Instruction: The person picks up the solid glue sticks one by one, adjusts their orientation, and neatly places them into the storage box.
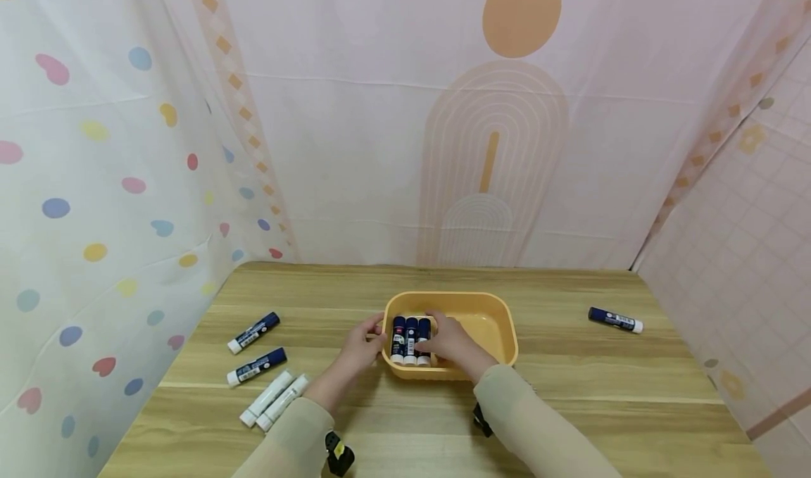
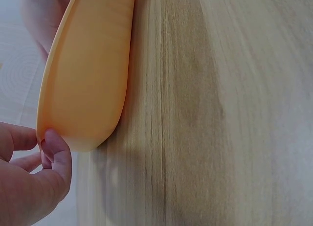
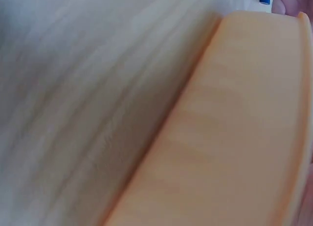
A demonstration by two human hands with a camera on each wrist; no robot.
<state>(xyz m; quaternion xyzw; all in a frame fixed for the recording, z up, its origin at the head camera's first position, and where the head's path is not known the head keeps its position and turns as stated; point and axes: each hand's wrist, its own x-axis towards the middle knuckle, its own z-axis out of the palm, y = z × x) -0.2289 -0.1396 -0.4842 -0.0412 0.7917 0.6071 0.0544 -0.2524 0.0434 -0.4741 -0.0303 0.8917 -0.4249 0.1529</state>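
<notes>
An orange plastic basket (image 1: 481, 374) stands on the wooden table, with three glue sticks (image 1: 410, 341) side by side in its left end, navy caps away from me and white ends near. My left hand (image 1: 362, 344) grips the basket's left rim; the left wrist view shows the thumb and fingers (image 2: 57, 150) pinching the wall. Reaching over the near rim, my right hand (image 1: 451, 341) is inside the basket, its thumb and index finger holding the rightmost glue stick. The basket wall (image 3: 234, 113) fills much of the right wrist view and hides most of that hand.
Two navy-and-white glue sticks (image 1: 256, 367) lie apart on the left of the table. Nearer me are two white glue sticks (image 1: 274, 400) lying together. Another navy glue stick (image 1: 616, 319) lies far right. Patterned curtains (image 1: 355, 147) hang behind the table and at both sides.
</notes>
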